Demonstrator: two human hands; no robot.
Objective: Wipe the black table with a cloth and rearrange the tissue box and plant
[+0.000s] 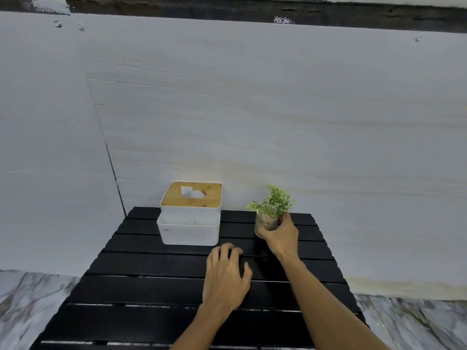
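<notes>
The black slatted table [151, 286] stands against a white wall. A white tissue box [189, 223] with a wooden lid sits at its far left-centre. To the right of the box is a small green plant [271, 205] in a clear glass pot, near the far edge. My right hand [279, 236] is wrapped around the pot from the front right. My left hand [225, 276] lies palm down in the middle of the table, fingers curled over a dark cloth [252, 258]. The cloth hardly stands out from the black slats.
The white wall [252, 122] rises directly behind the table. Marble-patterned floor [30, 299] shows on both sides of the table. A dark seam [111, 160] runs down the wall toward the table's back left corner.
</notes>
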